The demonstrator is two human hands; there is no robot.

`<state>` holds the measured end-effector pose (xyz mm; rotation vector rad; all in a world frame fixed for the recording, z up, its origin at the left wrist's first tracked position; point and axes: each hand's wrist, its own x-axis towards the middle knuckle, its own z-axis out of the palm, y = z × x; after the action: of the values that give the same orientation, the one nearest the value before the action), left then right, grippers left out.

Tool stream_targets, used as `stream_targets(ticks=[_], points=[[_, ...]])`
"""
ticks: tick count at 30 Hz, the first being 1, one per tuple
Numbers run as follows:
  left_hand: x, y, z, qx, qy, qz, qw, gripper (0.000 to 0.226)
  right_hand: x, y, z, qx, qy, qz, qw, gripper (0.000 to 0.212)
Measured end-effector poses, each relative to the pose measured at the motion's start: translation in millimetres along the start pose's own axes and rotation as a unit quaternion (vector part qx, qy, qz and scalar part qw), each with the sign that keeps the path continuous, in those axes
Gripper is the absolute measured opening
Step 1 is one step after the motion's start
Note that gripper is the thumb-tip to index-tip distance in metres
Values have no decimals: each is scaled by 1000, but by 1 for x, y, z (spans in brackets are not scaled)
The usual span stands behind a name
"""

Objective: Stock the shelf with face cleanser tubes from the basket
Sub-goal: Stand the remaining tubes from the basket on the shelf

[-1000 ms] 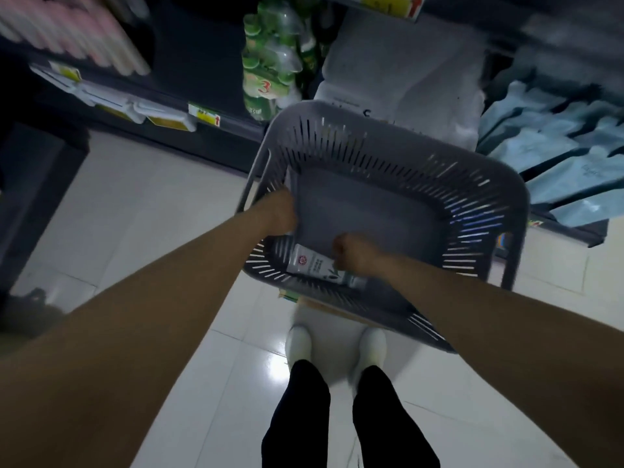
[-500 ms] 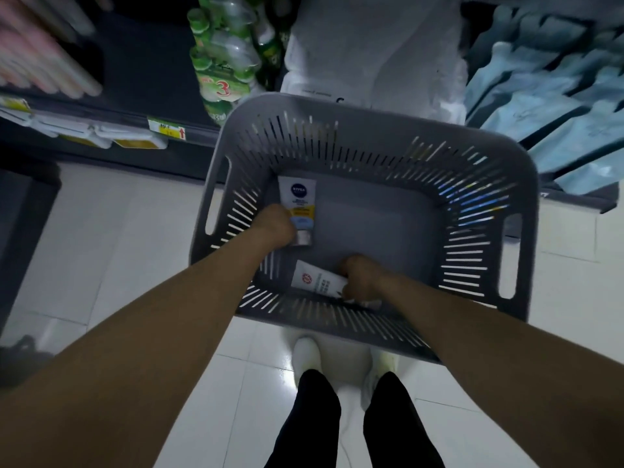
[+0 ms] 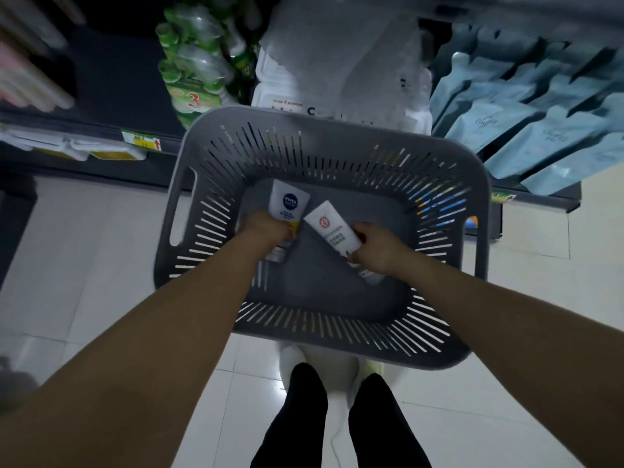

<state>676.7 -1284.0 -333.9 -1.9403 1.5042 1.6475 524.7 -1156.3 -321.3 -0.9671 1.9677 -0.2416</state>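
A grey slotted basket (image 3: 337, 136) stands on the floor in front of the shelf. Both my hands are inside it. My left hand (image 3: 266, 229) is closed on a white tube with a blue round logo (image 3: 288, 204), its flat end pointing away from me. My right hand (image 3: 376, 248) grips a white tube with a red round logo (image 3: 332, 228), tilted up to the left. The caps of both tubes are hidden by my fingers. The basket's grey bottom shows between my hands.
The dark shelf behind the basket holds green bottle packs (image 3: 196, 76), white bagged goods (image 3: 341, 65) and light blue pouches (image 3: 526, 123). Yellow price tags (image 3: 141, 143) line the shelf edge. My legs and white shoes (image 3: 293, 363) stand on white floor tiles below the basket.
Both hands have closed on tubes and lifted them off the basket bottom. The red-logo tube swung from lying flat at the near wall to tilted upward; the view shifted down and left.
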Motion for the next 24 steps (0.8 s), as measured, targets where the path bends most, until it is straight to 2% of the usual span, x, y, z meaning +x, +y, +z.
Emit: stream_targets(ticks=[1, 3, 4, 7, 16, 24], points=[[-6, 3, -3, -5, 8, 14, 1000, 19, -3, -4, -5, 23, 8, -4, 1000, 43], [-26, 15, -12, -26, 14, 51, 998, 14, -14, -17, -18, 58, 29, -14, 998, 45], [-40, 22, -17, -44, 4, 73, 996, 16, -20, -25, -25, 71, 42, -19, 996, 46], [-76, 43, -36, -79, -20, 131, 988, 41, -43, -51, -50, 109, 80, -49, 990, 42], [-215, 134, -104, -125, 17, 243, 962, 39, -145, -149, -173, 201, 149, -172, 953, 42], [-331, 222, -143, -160, 42, 341, 925, 38, -226, -213, -282, 232, 236, -303, 894, 34]])
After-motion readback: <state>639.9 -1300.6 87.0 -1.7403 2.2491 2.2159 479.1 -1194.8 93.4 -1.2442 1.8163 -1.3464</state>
